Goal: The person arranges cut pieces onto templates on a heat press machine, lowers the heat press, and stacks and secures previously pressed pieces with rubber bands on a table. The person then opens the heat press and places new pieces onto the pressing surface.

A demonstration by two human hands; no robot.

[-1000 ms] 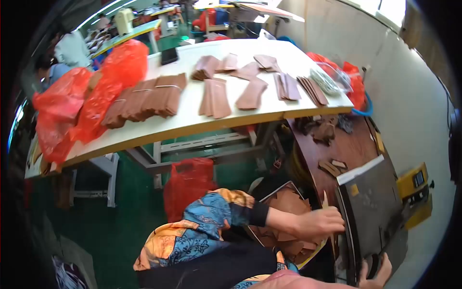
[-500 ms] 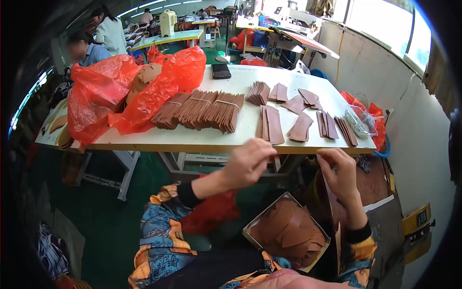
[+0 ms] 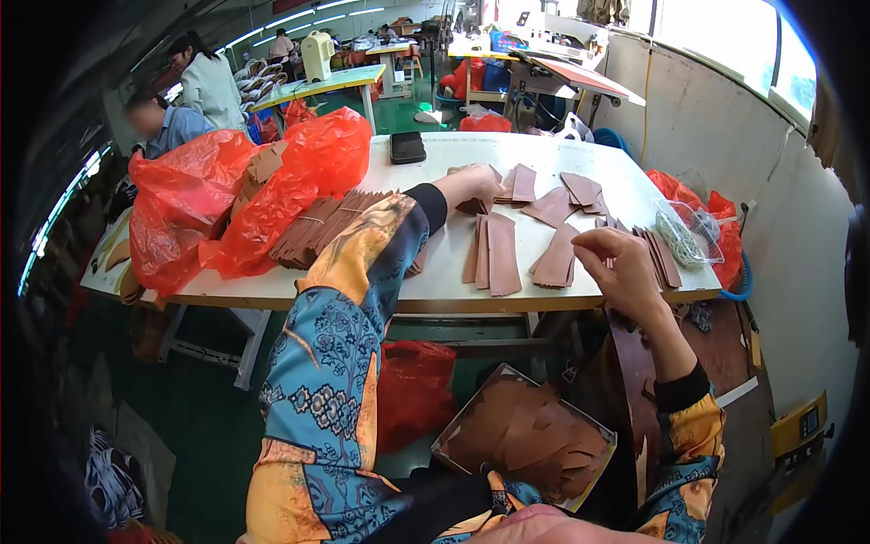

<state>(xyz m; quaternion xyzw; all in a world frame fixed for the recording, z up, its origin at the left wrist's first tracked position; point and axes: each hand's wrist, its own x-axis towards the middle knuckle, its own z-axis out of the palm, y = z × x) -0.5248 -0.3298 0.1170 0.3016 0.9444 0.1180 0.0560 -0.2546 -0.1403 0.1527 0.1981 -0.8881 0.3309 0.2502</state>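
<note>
My left hand reaches across the table, its fingers closed around a small stack of brown leather-like pieces; the hand covers most of the stack. Near the front edge, my right hand hovers with bent fingers, and whatever they hold, if anything, is too small to make out. Between the hands lie a fanned stack of long strips and another small stack. Loose pieces lie beyond them. Banded bundles of the same pieces are partly hidden behind my left sleeve.
A red plastic bag sits on the table's left, and a black phone lies at the back. A clear tray of thin bands stands at the right end. Below is a box of brown pieces. Other people are at far left.
My left hand has moved from the front edge forward to the stack at the back. My right hand has shifted slightly up, over the table's edge. The view has tilted a little.
</note>
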